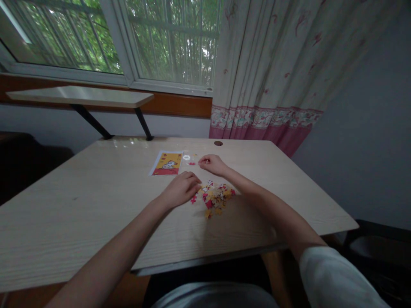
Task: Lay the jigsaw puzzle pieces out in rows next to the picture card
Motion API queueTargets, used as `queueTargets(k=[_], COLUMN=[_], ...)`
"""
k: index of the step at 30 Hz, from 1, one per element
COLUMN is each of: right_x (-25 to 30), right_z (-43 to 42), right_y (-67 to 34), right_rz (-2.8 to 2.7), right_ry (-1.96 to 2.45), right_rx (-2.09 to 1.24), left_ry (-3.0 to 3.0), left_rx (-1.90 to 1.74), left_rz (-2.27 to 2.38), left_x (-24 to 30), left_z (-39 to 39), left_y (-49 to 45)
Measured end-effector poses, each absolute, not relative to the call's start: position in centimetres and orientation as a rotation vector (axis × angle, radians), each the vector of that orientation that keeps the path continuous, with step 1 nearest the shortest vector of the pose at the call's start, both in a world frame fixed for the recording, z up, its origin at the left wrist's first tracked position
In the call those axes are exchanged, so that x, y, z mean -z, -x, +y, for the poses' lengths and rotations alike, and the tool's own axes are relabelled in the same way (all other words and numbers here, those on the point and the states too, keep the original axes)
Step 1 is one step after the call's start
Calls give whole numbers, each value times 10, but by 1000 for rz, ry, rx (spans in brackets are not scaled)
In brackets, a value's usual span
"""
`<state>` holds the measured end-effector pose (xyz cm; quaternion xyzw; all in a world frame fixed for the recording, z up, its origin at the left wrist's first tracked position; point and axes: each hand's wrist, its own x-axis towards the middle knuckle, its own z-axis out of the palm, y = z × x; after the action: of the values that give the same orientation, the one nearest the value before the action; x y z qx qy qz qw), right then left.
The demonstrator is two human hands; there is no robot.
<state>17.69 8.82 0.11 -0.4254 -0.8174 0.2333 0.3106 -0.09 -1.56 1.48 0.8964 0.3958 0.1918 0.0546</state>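
A loose heap of jigsaw puzzle pieces (pixel 218 196), yellow, red and white, lies on the pale wooden table (pixel 105 205). My left hand (pixel 181 188) rests at the heap's left edge, palm down, its fingers loosely stretched toward the nearest pieces. Beyond the heap, my right hand (pixel 213 164) has thumb and forefinger pinched together; whatever is between them is too small to make out. Just left of those fingertips sits a red puzzle piece (pixel 192 163). A picture sheet (pixel 167 164) with a white cartoon animal on yellow and red lies beyond my left hand.
A raised shelf (pixel 80 95) on black legs stands at the table's back left. Near the back edge is a round cable hole (pixel 218 143). A flowered curtain (pixel 266 85) hangs behind, beside a barred window (pixel 173 42). Glare falls on the table near the sheet.
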Motion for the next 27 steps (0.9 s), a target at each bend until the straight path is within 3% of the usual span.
queueTargets(k=[8, 18, 27], right_x=[-11, 1, 4], right_z=[23, -4, -10], right_y=[-241, -245, -225], right_rz=[-2349, -2353, -2222], right_ry=[991, 904, 835], right_rx=[-686, -322, -207], left_ry=[-2736, -2662, -2339], left_rx=[-574, -646, -888], left_rz=[1046, 1017, 1138], left_x=[-6, -5, -18], left_z=[-19, -17, -29], left_y=[-9, -8, -19])
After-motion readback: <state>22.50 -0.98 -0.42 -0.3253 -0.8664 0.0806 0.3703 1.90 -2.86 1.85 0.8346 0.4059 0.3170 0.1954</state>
